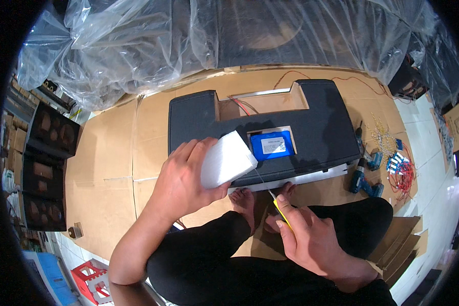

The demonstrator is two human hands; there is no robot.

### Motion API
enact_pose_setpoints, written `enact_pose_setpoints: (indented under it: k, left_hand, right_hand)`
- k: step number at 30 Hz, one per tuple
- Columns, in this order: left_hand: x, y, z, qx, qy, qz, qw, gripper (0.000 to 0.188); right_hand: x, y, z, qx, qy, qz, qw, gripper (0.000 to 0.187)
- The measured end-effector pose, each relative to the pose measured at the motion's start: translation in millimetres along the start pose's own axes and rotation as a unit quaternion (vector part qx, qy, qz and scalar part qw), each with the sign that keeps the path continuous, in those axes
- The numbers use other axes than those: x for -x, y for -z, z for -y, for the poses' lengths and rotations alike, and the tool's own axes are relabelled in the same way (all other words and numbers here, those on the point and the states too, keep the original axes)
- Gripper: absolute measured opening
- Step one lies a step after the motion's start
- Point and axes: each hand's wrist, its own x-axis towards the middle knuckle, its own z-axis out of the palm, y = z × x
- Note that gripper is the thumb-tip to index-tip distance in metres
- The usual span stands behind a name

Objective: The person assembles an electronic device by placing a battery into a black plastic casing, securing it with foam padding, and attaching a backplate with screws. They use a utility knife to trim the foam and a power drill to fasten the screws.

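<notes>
My left hand (186, 176) grips a white foam block (227, 160), holding it up over the near left part of a black-covered box (321, 122). In my right hand (308, 234) is a yellow utility knife (281, 213), its long thin blade extended toward the foam's lower right corner. Whether blade and foam touch, I cannot tell. A blue-wrapped battery pack (272, 146) with a white label sits in a rectangular cutout in the box. Behind it, a larger notch with a bare wood inside shows red and dark wires (242, 105).
Cardboard sheets (102, 178) cover the floor. My bare feet (243, 204) are by a white strip (311, 177) at the box's near edge. Cordless drills (364, 181) and bundled red wires (404, 178) lie right. Black speaker boxes (46, 176) stand left; clear plastic sheeting (137, 46) hangs behind.
</notes>
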Motion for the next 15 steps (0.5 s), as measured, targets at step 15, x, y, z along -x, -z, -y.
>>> enact_pose_setpoints:
  k: [15]
  left_hand:
    - [-1.2,-2.1,5.8,-0.019,0.001,0.020,1.000,0.073]
  right_hand:
    - [-34.9,-2.2,-3.2,-0.043,0.023,-0.040,0.998,0.048]
